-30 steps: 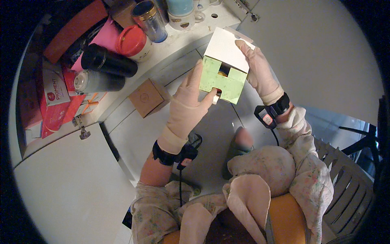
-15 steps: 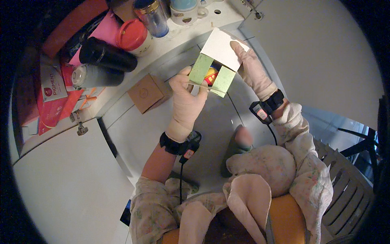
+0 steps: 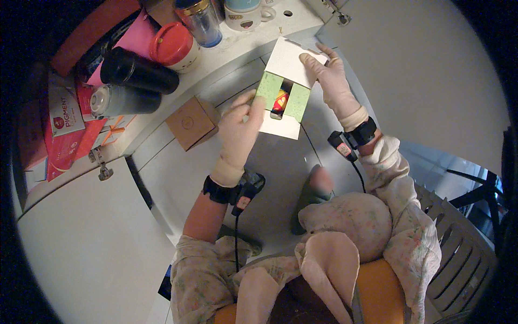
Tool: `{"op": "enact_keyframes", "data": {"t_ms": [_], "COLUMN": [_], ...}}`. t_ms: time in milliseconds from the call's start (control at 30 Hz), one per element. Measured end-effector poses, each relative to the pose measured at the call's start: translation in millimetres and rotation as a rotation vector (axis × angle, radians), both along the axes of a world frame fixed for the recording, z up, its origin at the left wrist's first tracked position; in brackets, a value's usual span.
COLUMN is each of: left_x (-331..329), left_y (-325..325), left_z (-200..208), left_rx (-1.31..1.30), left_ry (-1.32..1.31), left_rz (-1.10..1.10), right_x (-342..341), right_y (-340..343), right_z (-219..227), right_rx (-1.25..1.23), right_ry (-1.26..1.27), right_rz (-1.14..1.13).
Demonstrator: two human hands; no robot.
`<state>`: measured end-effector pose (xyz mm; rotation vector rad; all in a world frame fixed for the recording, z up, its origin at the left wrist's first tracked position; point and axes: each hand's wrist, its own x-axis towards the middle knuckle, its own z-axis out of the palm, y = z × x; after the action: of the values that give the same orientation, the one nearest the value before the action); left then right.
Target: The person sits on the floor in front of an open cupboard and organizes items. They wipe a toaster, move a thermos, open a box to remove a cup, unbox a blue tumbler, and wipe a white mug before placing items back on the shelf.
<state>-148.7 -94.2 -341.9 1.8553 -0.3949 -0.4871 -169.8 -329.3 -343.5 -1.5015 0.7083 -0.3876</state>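
A small carton (image 3: 270, 93) with white end flaps and green side flaps is held up in front of me, its top opened out. Between the green flaps shows a red and yellow object (image 3: 280, 101), mostly hidden inside. My gloved left hand (image 3: 237, 135) grips the carton's left side, fingers behind and thumb at the edge. On the far white flap, my gloved right hand (image 3: 334, 89) presses its thumb, with the other fingers partly hidden at the right edge. The near white flap (image 3: 280, 127) lies folded outward toward me.
Left of the carton, a brown cardboard box (image 3: 191, 124) stands on the tiled floor. The cabinet shelf holds a black cylinder (image 3: 140, 73), a grey bottle (image 3: 129, 101), a red-lidded jar (image 3: 172, 46) and a mug (image 3: 240, 20). Open white doors flank me, left (image 3: 86, 243) and right (image 3: 415, 65).
The near white flap has swung outward, showing its face. My left hand has shifted left and its thumb has left the opening. My right fingers have spread slightly at the far flap.
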Motion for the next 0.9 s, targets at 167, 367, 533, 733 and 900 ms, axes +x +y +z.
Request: {"op": "enact_keyframes", "data": {"t_ms": [167,367,533,733,900], "left_x": [2.5,7.1,15.4,22.1,23.5], "left_y": [-28.8,-36.2,-27.7,-20.5,-17.8], "left_z": [16.2,25.1,18.5,1.2,-7.3], "left_rx": [0.425,0.574,0.318,0.222,0.210], "left_ry": [-0.313,-0.416,-0.431,-0.405,-0.323], "left_rz": [0.033,0.004,0.147,0.272,0.278], "right_x": [-5.2,-55.3,-63.7,-39.3,-32.4], "right_y": [7.6,54.3,60.3,44.7,35.4], "right_z": [11.6,38.5,45.5,45.8,49.8], "right_rx": [-0.869,-0.576,-0.764,-1.056,-1.346], "right_ry": [-0.055,-0.267,-0.336,-0.177,-0.188], "right_rz": [-0.123,0.134,0.339,0.871,0.903]}}
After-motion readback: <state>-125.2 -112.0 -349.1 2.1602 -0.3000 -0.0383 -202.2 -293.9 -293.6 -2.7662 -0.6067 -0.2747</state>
